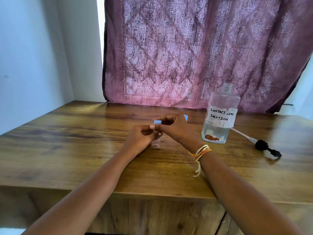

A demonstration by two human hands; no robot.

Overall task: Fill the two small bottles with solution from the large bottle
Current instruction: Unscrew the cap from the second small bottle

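Observation:
A small clear bottle [156, 143] with a blue cap [157, 122] stands upright at the middle of the wooden table [67, 141]. My left hand [140, 139] grips its body. My right hand [174, 128] pinches the blue cap from above. Behind my right hand a second blue cap [186, 117] peeks out; the bottle under it is hidden. The large clear bottle [220, 114], labelled "contact lens solution", stands uncapped to the right with a little liquid at its bottom.
A black pump top with a white tube [264, 146] lies on the table right of the large bottle. A purple curtain [203, 53] hangs behind the table. A white wall [33, 65] borders the left side.

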